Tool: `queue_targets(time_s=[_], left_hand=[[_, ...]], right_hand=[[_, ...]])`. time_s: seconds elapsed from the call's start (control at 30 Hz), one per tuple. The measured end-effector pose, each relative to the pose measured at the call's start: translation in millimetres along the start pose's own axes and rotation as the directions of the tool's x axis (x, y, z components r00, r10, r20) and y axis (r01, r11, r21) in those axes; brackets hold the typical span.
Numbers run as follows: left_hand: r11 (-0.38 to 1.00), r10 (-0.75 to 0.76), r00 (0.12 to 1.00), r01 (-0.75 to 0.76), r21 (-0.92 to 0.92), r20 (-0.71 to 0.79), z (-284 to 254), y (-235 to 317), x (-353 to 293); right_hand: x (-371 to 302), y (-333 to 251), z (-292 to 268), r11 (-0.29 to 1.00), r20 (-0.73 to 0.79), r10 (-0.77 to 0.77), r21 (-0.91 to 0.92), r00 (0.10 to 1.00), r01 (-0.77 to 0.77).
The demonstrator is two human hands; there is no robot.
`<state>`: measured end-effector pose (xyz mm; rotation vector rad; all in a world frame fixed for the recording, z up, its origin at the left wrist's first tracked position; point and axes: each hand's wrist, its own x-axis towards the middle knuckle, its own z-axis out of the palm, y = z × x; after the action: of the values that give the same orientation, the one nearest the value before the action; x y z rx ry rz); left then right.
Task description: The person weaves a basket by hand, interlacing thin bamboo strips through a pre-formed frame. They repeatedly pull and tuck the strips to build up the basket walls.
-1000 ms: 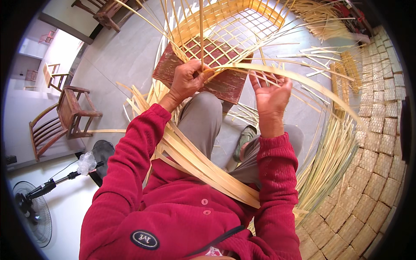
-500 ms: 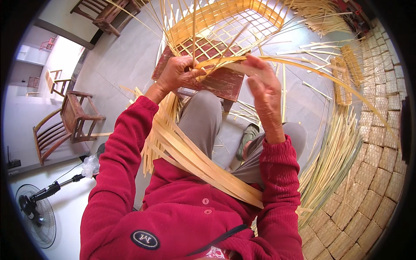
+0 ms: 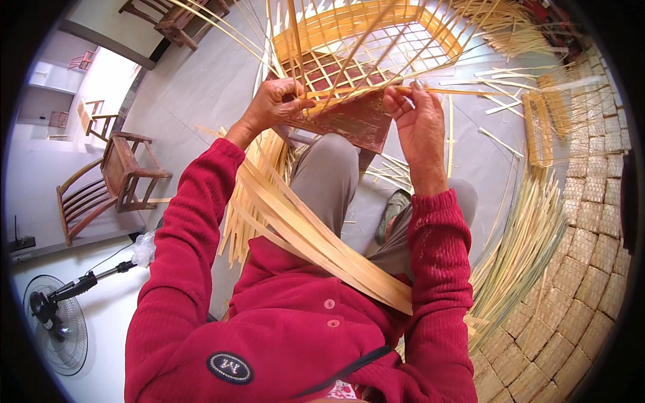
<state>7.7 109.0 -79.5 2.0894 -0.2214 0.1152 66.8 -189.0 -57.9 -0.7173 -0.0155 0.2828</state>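
A half-woven bamboo basket [image 3: 430, 35], with an open lattice bottom and a banded wall on its far side, rests on a worn red wooden stool [image 3: 356, 127]. My left hand [image 3: 274, 104] is closed at the basket's near left corner, thumb and fingers pinching a bamboo strip against the upright stakes. Along the near edge this flat bamboo strip [image 3: 366, 89] runs to the right. My right hand [image 3: 418, 124] pinches it between thumb and forefinger beyond the near right side, its other fingers loosely curled. The strip's free end trails off rightward, blurred.
A bundle of wide bamboo strips [image 3: 316, 242] lies across my lap. Thin splints [image 3: 521, 255] are heaped on the floor at right, beside stacked woven blocks [image 3: 578, 282]. A wooden chair [image 3: 121, 174] and a fan [image 3: 57, 322] stand at left. Upright stakes rise around the basket.
My right hand, blurred and spread before, has turned and pinches the strip. The strip has gone from a raised arc to nearly straight along the basket's near edge.
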Motion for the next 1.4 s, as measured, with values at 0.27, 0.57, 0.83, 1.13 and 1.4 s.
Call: queue_targets(time_s=[0.27,0.57,0.83,1.13,1.4], left_hand=[[0.998,0.019,0.998,-0.016,0.058,-0.055,0,-3,-1],[0.986,0.108,0.953,-0.066,0.152,-0.283,22,-13,-20],[0.988,0.067,0.772,0.037,0.15,-0.632,45,-2,-25],[0.901,0.247,0.814,0.008,0.435,-0.526,44,-8,-22],[0.968,0.089,0.996,-0.093,0.233,0.028,-10,-5,-28]], right_hand=[[27,24,-28,0.971,-0.249,0.23,0.125,0.941,-0.205],[34,32,-41,0.953,-0.191,0.304,0.068,0.933,-0.297],[23,33,-25,0.943,-0.131,0.317,-0.056,0.939,-0.327],[23,43,-32,0.963,-0.266,0.268,0.051,0.926,-0.264],[32,36,-33,0.968,-0.273,0.251,0.075,0.929,-0.24]])
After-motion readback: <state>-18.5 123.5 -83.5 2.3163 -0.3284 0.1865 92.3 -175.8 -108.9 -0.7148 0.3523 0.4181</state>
